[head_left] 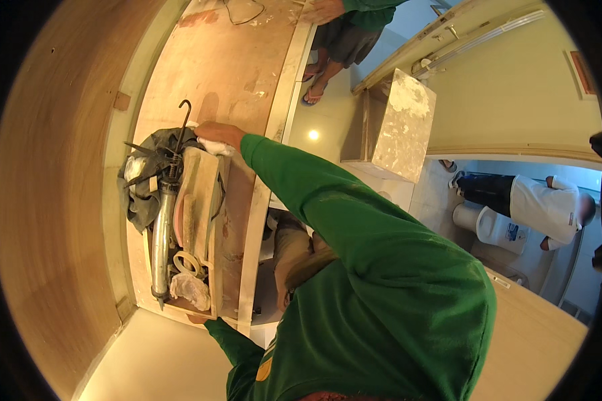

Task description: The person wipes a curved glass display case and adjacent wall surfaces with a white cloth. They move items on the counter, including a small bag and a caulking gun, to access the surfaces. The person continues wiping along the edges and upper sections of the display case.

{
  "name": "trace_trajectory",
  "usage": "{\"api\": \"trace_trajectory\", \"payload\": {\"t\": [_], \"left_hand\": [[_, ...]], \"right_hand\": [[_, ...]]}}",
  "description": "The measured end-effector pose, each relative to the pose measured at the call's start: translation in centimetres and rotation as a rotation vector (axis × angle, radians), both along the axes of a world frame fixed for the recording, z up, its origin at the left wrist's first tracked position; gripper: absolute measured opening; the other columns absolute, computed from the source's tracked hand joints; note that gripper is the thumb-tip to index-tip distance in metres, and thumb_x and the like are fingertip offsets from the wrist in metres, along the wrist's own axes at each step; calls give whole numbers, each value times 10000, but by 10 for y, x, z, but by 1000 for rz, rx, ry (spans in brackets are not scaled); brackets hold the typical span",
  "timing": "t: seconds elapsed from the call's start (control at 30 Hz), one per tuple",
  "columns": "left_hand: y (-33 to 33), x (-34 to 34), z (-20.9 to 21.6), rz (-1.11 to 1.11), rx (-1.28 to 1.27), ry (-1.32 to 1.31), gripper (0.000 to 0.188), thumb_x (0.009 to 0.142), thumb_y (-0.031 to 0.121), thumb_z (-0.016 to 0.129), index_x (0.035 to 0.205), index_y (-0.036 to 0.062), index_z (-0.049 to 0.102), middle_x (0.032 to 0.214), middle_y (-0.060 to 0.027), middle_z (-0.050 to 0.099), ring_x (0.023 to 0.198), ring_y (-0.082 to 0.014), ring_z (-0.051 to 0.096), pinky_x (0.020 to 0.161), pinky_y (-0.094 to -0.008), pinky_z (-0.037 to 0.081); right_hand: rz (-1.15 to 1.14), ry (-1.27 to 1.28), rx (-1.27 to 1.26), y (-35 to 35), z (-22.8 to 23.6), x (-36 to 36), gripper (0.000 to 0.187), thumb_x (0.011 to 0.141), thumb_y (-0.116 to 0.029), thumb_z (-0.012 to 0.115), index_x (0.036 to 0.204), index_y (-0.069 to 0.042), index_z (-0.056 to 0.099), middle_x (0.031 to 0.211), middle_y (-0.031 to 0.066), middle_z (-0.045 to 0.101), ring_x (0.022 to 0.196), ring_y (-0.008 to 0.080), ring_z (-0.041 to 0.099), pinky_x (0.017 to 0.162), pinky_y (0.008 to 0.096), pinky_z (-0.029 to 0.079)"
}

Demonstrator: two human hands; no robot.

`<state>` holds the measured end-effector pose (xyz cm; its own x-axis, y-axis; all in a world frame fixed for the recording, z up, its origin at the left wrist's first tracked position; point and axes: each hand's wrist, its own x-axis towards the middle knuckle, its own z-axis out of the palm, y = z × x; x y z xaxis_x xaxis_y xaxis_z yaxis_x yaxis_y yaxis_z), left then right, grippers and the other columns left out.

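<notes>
A long wooden tool tray (214, 267) sits on the wooden worktop. My right hand (222, 134) is closed at its far end, beside a white cloth (217, 148); its fingertips are partly hidden. At the near end my left hand (198, 319) grips the tray's lower corner, mostly hidden beneath it. Lengthwise in the tray lies a silver caulking gun (162, 244), its hooked rod pointing away. Next to it are a roll of masking tape (186, 262), a crumpled pale plastic bag (190, 290) and a wooden-handled tool (188, 220). Dark grey cloth (140, 206) hangs over the left side.
A wooden panel wall (53, 160) rises along the left of the worktop (227, 73). At the top, another person's hand (326, 10) rests by its edge. A paint-spattered box (401, 127) stands to the right. Through a doorway, another person (542, 204) stands near a white toilet (498, 227).
</notes>
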<state>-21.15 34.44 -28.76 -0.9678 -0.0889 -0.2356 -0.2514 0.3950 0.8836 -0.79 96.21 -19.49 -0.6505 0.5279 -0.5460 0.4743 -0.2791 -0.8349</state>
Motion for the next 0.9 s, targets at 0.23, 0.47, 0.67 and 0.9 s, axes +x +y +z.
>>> {"api": "trace_trajectory", "payload": {"t": [0.23, 0.47, 0.67, 0.9], "left_hand": [[12, 17, 28, 21, 164, -47, 568, 1069, 501, 630, 1427, 61, 614, 1372, -149, 641, 1201, -289, 627, 1064, -465, 521], [46, 34, 82, 3, 335, -59, 656, 1071, 562, 600, 1502, 70, 560, 1459, -160, 593, 1289, -304, 591, 1122, -477, 489], [89, 70, 154, -60, 511, -63, 732, 1073, 614, 575, 1567, 77, 514, 1534, -169, 552, 1364, -318, 561, 1172, -487, 461], [132, 140, 250, -232, 591, -125, 822, 1075, 674, 545, 1643, 86, 459, 1621, -180, 504, 1452, -333, 526, 1230, -499, 428]], "right_hand": [[36, 73, -274, 12, -5, -8, 475, 1051, -509, 458, 808, -121, 582, 740, 54, 629, 588, 223, 539, 538, 454, 423], [187, 89, -123, 17, 7, -3, 423, 1034, -520, 486, 810, -179, 597, 667, 38, 576, 519, 215, 516, 511, 431, 432], [88, 104, -63, 9, 35, 31, 408, 976, -476, 655, 934, -71, 677, 814, 41, 670, 669, 198, 608, 599, 425, 474], [-249, 292, -45, -28, 117, 233, 291, 996, -378, 611, 994, -90, 650, 748, -1, 578, 609, 109, 545, 518, 350, 424]]}}
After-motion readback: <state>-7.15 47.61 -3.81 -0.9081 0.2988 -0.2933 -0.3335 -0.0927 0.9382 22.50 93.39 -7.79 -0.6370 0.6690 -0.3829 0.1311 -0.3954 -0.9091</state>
